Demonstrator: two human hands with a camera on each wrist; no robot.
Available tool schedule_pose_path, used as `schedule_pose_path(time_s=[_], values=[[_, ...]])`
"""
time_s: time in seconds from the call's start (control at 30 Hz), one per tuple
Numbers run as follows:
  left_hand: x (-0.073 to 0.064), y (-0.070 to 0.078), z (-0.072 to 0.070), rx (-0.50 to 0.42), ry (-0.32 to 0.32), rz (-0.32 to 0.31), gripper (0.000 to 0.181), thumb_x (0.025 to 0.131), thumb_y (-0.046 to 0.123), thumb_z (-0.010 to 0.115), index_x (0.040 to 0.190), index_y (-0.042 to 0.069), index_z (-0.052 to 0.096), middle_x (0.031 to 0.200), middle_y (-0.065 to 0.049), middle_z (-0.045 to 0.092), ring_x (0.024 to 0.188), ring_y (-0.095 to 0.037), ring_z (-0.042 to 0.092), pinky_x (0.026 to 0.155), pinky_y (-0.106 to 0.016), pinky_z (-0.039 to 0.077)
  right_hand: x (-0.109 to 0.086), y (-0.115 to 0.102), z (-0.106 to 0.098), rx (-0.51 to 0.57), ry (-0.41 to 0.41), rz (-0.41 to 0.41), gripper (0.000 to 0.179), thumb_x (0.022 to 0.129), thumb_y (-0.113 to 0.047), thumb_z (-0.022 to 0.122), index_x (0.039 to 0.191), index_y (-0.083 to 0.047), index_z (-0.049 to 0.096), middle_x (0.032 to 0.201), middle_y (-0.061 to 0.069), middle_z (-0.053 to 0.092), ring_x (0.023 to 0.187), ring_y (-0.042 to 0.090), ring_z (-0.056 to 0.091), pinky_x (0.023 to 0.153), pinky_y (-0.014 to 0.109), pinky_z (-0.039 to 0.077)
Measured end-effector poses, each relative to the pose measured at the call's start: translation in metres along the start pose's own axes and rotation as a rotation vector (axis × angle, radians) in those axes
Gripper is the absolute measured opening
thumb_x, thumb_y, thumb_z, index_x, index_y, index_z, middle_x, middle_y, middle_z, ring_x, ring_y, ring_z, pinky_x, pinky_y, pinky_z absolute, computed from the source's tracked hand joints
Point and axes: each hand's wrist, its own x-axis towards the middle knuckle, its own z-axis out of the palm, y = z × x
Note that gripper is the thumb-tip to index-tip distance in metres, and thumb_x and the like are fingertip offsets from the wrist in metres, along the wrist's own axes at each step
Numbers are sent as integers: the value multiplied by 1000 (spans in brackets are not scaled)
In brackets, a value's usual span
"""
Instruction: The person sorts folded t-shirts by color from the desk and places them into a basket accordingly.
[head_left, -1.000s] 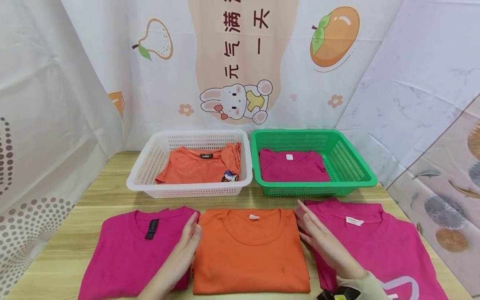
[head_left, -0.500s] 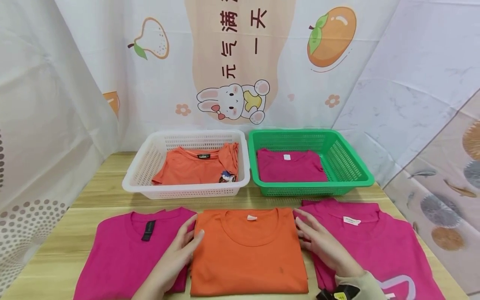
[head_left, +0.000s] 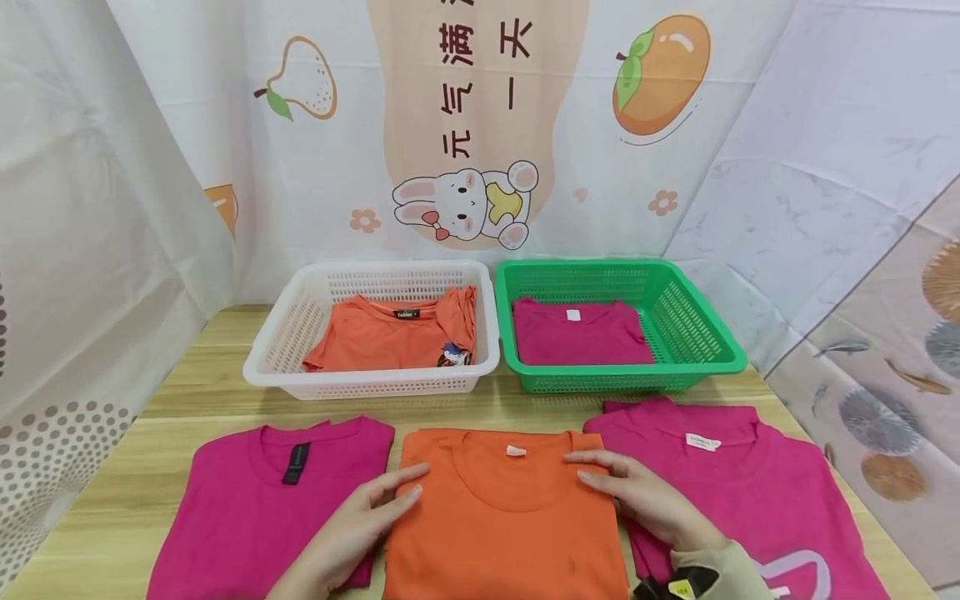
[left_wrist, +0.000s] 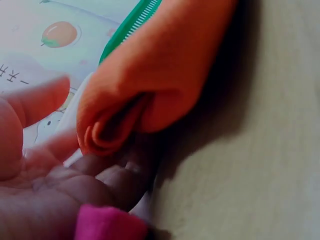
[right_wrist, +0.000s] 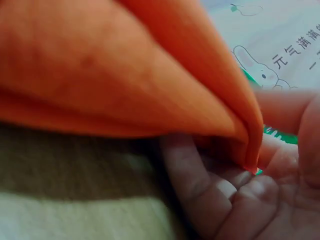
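A folded orange T-shirt [head_left: 502,537] is held between my two hands, in front of me. My left hand [head_left: 348,529] grips its left side; in the left wrist view some fingers [left_wrist: 100,182] run beneath the folded edge, with the thumb raised beside it. On the opposite side, my right hand [head_left: 656,504] grips the shirt, its lower fingers [right_wrist: 187,170] tucked under the cloth. Both wrist views show the shirt's side raised off the table. Fingertips beneath the cloth are hidden.
Folded magenta T-shirts lie to the left [head_left: 247,517] and right [head_left: 757,500] on the wooden table [head_left: 97,508]. Behind stand a white basket [head_left: 375,385] with an orange shirt [head_left: 382,337] and a green basket [head_left: 697,333] with a magenta shirt [head_left: 581,337].
Both hands have closed in from the sides of the orange T-shirt, their fingers now over and under its edges. The shirt has risen slightly and shifted toward me.
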Motion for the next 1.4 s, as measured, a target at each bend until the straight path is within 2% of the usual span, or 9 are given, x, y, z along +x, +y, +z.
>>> schedule_pose_path(time_s=[0.17,0.4,0.53,0.63,0.77,0.9,1.03,1.23,1.4], values=[[0,-1,2,-1,-61,2,57,101,33,57,149,7,44,152,-24,41,128,-24,54,96,-34,53,0,1,-2,0,-29,-26,48,103,-19,52,146,1,45,142,13,52,116,11,62,94,30,55],[1,-2,4,-67,17,18,64,97,26,65,151,3,39,156,-26,32,121,-18,58,94,-32,54,2,5,-5,27,-142,-70,53,102,-9,51,151,1,35,141,7,55,119,12,61,97,30,53],[2,-2,4,-113,3,25,74,91,14,71,153,2,33,156,-27,32,124,-19,56,96,-32,53,4,9,-8,51,-228,-101,56,100,-2,50,153,1,30,141,5,56,122,14,61,99,31,52],[2,-1,4,-101,5,18,80,85,7,74,153,3,33,156,-27,31,126,-19,54,95,-30,53,4,10,-8,45,-255,-136,57,98,3,51,152,3,31,142,7,56,124,14,60,100,31,52],[-1,4,6,-100,25,22,80,83,5,76,152,3,36,156,-25,32,126,-21,54,95,-31,54,4,8,-6,0,-221,-174,59,94,5,56,149,5,36,142,9,55,123,14,60,98,31,53],[-5,12,9,-142,37,30,76,86,9,76,152,4,38,155,-23,36,126,-21,56,97,-36,54,3,1,-2,-18,-165,-171,58,91,4,59,147,3,42,137,7,60,118,14,63,94,31,55],[-11,19,9,-158,52,30,73,89,13,74,152,5,38,156,-24,33,126,-22,57,97,-39,54,0,-7,0,-20,-161,-205,57,91,5,58,146,3,43,132,5,64,116,14,65,93,31,56],[-21,35,6,-145,57,60,69,91,15,71,151,6,39,156,-22,36,121,-20,61,94,-39,56,-3,-24,5,-43,-155,-254,56,91,7,58,145,2,45,131,3,64,116,14,64,93,29,55],[-29,50,3,-112,62,88,67,92,15,70,151,7,40,150,-18,45,112,-18,66,89,-37,58,-7,-44,9,-120,-91,-260,53,91,3,61,143,-1,50,130,-2,64,116,12,64,93,28,55]])
